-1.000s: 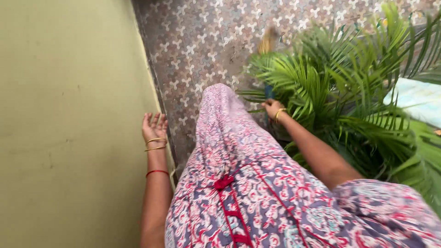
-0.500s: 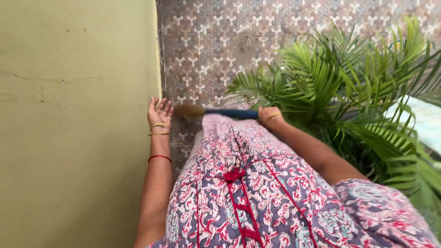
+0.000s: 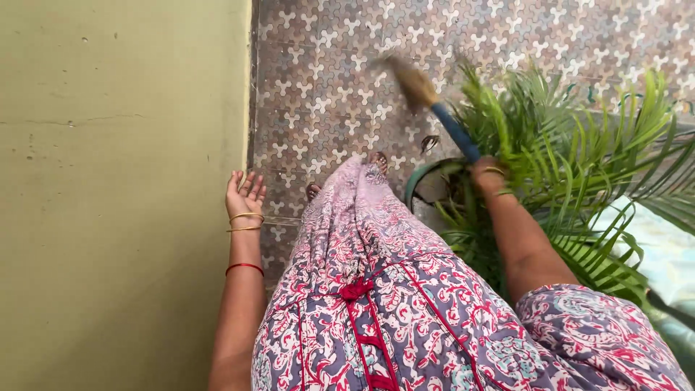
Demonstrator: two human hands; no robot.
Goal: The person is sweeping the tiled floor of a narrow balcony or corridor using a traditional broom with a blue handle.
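Observation:
My right hand [image 3: 486, 174] is closed around the blue handle of a broom [image 3: 441, 116]. Its straw head is blurred over the patterned floor tiles [image 3: 326, 94], pointing up and to the left. The hand sits among the fronds of a palm plant [image 3: 579, 166], just above the plant's dark round pot [image 3: 427, 181]. My left hand [image 3: 245, 192] hangs at my side with fingers apart and palm showing, holding nothing, close to the yellow-green wall [image 3: 116, 195]. Bangles and a red thread circle that wrist. My patterned dress fills the lower middle of the view.
The wall runs along the whole left side, leaving a narrow strip of tiled floor between it and the potted palm. My feet [image 3: 376, 161] show at the dress hem. A pale blue surface [image 3: 651, 246] lies behind the fronds at the right.
The broom has swung from lying across in front of me, head to the left, to pointing up and away over the tiles. My right hand moved right toward the palm; the left barely moved.

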